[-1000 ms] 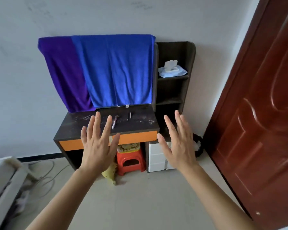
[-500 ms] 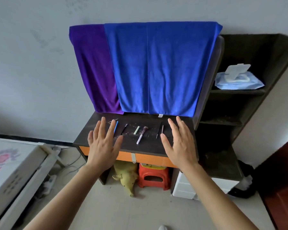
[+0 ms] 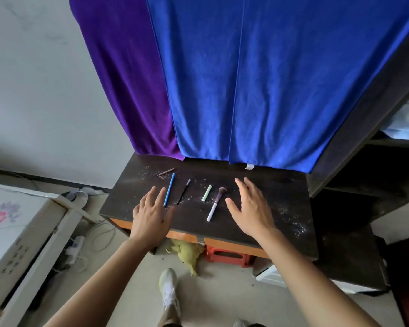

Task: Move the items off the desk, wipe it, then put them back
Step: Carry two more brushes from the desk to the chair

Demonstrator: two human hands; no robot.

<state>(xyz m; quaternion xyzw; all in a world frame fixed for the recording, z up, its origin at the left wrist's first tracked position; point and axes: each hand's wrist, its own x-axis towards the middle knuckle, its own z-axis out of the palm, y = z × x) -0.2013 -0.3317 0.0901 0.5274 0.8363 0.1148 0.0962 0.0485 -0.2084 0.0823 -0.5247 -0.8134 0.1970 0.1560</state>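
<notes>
Picking up the small things comes first, and none is lifted yet. Both hands are flat and wide, holding nothing. The left hand [image 3: 150, 218] is over the near left part of the worktop [image 3: 281, 185]. The right hand [image 3: 250, 208] is over the middle.

A thin blue pen [image 3: 169, 190] lies just past the left hand. Going toward the right hand, there is a thin black stick [image 3: 183, 191], then a short green stick [image 3: 206, 193]. Last comes a brush [image 3: 216, 204] with a white handle and soft dark hairs, just left of the right hand. A little brown stick [image 3: 165, 172] lies well past the left hand, near the purple cloth [image 3: 128, 79].

All are thin and round, so they may roll. I would pinch each one at its middle, or push them together first. The worktop is dark and hard, with pale crumbs [image 3: 291, 218] all over it.
</notes>
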